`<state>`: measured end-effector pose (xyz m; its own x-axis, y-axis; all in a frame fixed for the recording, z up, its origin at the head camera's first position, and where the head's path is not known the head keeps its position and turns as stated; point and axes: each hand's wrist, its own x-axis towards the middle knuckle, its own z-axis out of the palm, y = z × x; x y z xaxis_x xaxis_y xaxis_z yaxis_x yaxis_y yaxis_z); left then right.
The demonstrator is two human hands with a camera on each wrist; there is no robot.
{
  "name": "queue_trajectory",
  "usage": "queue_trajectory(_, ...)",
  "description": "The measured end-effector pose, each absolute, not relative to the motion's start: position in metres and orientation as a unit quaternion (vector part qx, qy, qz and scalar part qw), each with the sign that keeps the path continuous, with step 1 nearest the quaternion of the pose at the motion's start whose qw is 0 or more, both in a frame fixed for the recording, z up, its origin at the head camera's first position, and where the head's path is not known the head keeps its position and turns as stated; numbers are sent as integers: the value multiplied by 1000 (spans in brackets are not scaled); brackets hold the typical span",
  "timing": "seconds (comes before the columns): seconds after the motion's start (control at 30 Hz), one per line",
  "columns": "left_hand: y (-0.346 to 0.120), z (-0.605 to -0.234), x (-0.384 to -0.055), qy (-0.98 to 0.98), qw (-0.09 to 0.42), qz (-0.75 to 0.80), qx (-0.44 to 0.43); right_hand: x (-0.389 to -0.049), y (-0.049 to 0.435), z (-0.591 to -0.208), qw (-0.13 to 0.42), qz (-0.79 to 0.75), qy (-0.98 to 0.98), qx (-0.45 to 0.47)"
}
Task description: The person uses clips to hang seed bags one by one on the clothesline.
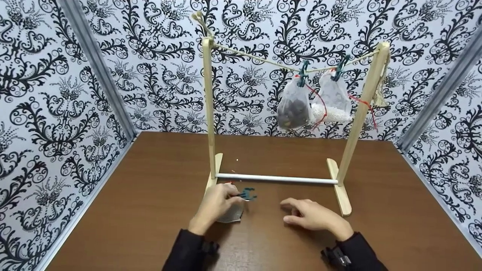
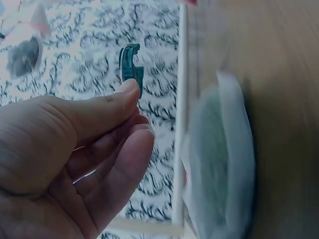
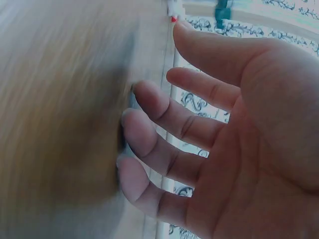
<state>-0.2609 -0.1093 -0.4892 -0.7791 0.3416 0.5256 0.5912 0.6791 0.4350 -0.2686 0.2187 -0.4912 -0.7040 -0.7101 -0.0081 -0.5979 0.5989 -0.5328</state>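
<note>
My left hand (image 1: 215, 205) pinches a dark green clothespin (image 2: 131, 64) between thumb and fingertips, its jaws pointing away from the hand. Under and beside that hand, a pale mesh bag (image 1: 231, 215) with greenish contents lies on the table, partly hidden by the hand. My right hand (image 1: 314, 215) hovers low over the table to the right, fingers loosely bent and holding nothing. Two filled mesh bags hang on the line: one with dark contents (image 1: 293, 111) and one with white grains (image 1: 331, 111), each held by a green clothespin.
A wooden stand with a left post (image 1: 208, 113), a right post (image 1: 361, 116) and a white bottom bar (image 1: 276, 178) stands on the brown table (image 1: 150, 195). A sagging rope (image 1: 260, 58) joins the post tops. Patterned walls surround the table, and red strings dangle from the hanging bags.
</note>
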Motion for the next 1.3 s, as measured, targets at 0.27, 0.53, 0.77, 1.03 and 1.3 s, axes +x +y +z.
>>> queue_trajectory(0.27, -156, -489, -268, -915, 203, -297, -184, -276, 185, -486, 99, -262, 872, -401)
queue_trajectory(0.53, -180, -488, -271, -926, 152, -329, -107, -305, 144, -481, 106, -248, 881, -388)
queue_trajectory(0.77, -186, -488, -269, -928, 129, -339, -82, -321, 108, -480, 191, -266, 901, -284)
queue_trajectory(1.03, -191, -486, -267, -933, 115, -332, -73, -324, 81, -483, 158, -281, 906, -272)
queue_trajectory(1.3, -193, -486, -266, -942, 95, -318, -52, -326, 60, -489, 114, -268, 918, -267)
